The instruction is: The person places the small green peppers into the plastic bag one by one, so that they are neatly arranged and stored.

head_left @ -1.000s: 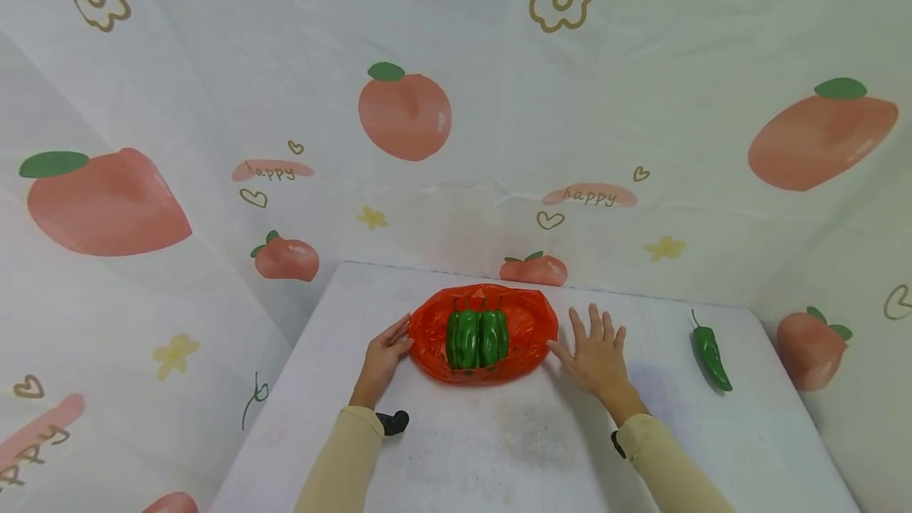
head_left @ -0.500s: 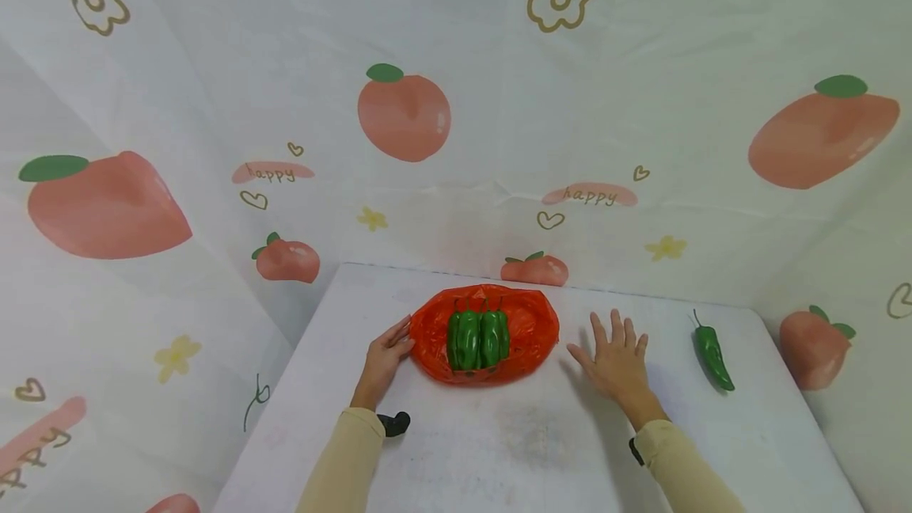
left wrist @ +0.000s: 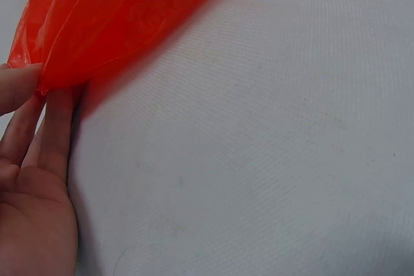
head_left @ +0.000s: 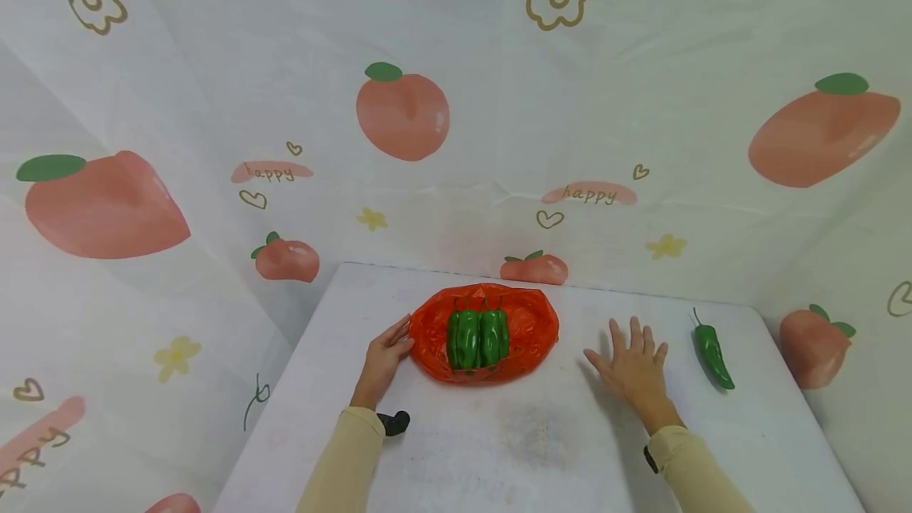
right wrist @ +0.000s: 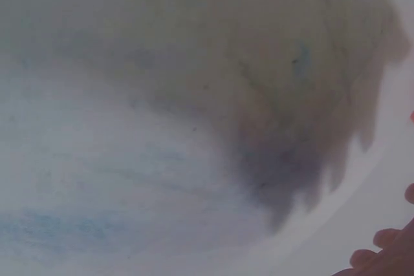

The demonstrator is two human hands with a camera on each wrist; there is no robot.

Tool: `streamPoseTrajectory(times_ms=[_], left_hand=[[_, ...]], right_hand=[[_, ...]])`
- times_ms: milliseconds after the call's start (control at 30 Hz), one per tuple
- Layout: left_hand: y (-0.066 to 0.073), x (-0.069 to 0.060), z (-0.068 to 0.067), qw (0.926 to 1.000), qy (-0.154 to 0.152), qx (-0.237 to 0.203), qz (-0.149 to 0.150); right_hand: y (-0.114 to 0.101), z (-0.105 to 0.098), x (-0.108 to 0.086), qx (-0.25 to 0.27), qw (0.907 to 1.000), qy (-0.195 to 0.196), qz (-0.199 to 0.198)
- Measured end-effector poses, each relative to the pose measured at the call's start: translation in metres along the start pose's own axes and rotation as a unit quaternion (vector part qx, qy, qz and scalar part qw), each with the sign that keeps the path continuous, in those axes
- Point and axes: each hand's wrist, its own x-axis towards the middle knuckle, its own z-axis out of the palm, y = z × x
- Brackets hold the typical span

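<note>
A red plastic bag lies spread on the table in the head view, with several green peppers standing side by side in it, stems toward the far wall. At the bag's left rim, my left hand pinches the plastic. The left wrist view shows the thumb over the edge of the red bag and the fingers beneath it. Right of the bag, my right hand hovers over the table with its fingers spread, holding nothing. Beyond it, toward the right edge, lies a single green pepper.
The white table meets a cloth wall printed with peaches at the back and both sides. Black straps with camera mounts show at the sleeve cuffs. A hand shadow falls on the table in the right wrist view.
My right hand has moved away from the bag's right rim, rightward and slightly nearer me, toward the lone pepper. The left hand, bag and peppers have stayed put.
</note>
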Motion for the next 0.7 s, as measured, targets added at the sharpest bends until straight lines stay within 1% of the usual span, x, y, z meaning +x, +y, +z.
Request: streamPoseTrajectory(times_ms=[100, 200, 300, 567, 700], left_hand=[[-0.001, -0.002, -0.002, 1.0, -0.001, 0.002, 0.002], [-0.001, -0.004, -0.004, 1.0, 0.0, 0.001, -0.007], [-0.002, -0.003, -0.004, 1.0, -0.001, 0.002, -0.008], [-0.002, 0.002, -0.002, 0.9999, -0.003, 0.007, -0.014], [0.0, 0.003, -0.001, 0.9998, -0.008, 0.013, -0.01]], right_hand=[[0.004, 0.001, 0.0, 0.002, 1.0, 0.002, 0.002], [0.008, 0.0, 0.0, -0.001, 1.0, 0.006, 0.005], [0.014, -0.001, 0.0, -0.008, 0.9999, 0.008, 0.012], [0.034, -0.008, -0.003, -0.001, 0.9996, 0.014, 0.023], [0.042, -0.014, -0.002, -0.001, 0.9995, 0.026, 0.02]])
